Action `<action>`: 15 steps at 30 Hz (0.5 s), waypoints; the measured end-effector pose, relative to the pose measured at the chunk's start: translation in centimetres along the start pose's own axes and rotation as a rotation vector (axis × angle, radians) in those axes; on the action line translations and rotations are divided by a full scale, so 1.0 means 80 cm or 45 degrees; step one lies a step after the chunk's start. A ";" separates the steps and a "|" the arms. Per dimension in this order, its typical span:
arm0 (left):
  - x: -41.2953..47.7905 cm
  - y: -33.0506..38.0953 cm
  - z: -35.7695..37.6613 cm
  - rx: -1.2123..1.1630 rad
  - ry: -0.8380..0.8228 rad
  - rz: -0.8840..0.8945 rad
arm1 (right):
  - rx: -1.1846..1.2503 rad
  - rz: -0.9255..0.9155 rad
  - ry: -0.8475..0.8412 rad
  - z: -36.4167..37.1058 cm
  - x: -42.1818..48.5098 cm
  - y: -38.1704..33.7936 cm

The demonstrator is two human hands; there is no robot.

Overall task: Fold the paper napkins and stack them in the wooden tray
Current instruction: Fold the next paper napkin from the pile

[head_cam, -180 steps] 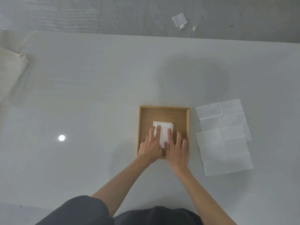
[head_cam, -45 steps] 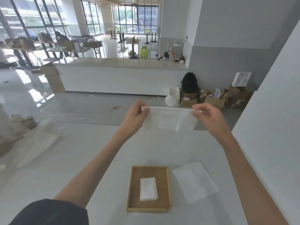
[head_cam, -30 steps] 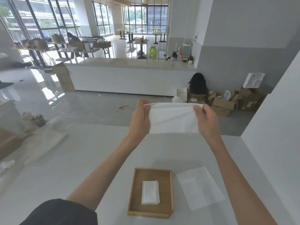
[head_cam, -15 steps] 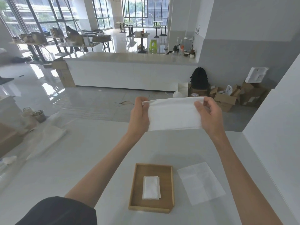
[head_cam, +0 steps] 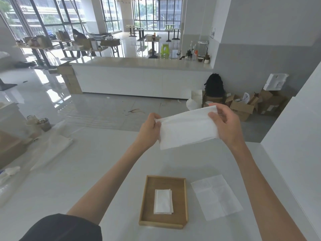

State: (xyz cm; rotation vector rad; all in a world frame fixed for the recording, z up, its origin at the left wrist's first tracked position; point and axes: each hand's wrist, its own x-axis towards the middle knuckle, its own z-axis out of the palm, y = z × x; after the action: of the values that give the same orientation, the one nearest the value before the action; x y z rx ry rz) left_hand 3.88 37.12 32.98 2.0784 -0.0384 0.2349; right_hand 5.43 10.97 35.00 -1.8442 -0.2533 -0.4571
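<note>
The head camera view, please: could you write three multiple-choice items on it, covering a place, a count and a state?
1. Where is the flat unfolded napkin?
A. right of the tray
B. inside the tray
C. left of the tray

2. How many unfolded napkins lie on the table?
A. three
B. one
C. none

3. The napkin in the hands is
A. crumpled in a ball
B. held up, folded over
C. flat on the table

A: it lies beside the wooden tray.
B: only one.
B: left hand and right hand pinch its ends.

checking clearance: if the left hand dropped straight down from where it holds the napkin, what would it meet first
Probably bare table just left of the tray. Nothing else shows under the left hand, though depth is hard to judge.
</note>
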 end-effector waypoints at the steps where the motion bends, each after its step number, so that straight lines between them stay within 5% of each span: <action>1: -0.003 -0.005 -0.001 0.117 -0.085 -0.003 | -0.076 -0.027 -0.057 0.000 0.003 -0.006; 4: -0.015 0.000 0.002 0.132 -0.243 0.176 | -0.309 -0.072 -0.433 0.002 0.015 -0.040; 8: -0.014 0.029 0.006 -0.364 -0.432 0.205 | -0.533 -0.145 -0.896 0.022 0.034 -0.088; 12: -0.013 0.028 0.003 -0.491 -0.417 0.229 | -0.534 -0.168 -1.018 0.028 0.044 -0.103; 15: -0.012 0.028 0.000 -0.561 -0.293 0.154 | -0.471 -0.169 -0.895 0.023 0.049 -0.096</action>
State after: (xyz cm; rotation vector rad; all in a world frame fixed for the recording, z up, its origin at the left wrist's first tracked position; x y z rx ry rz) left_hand 2.63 35.90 34.72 1.6549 -0.3273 0.0515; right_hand 6.26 14.92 42.86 -2.3130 -0.8126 0.0868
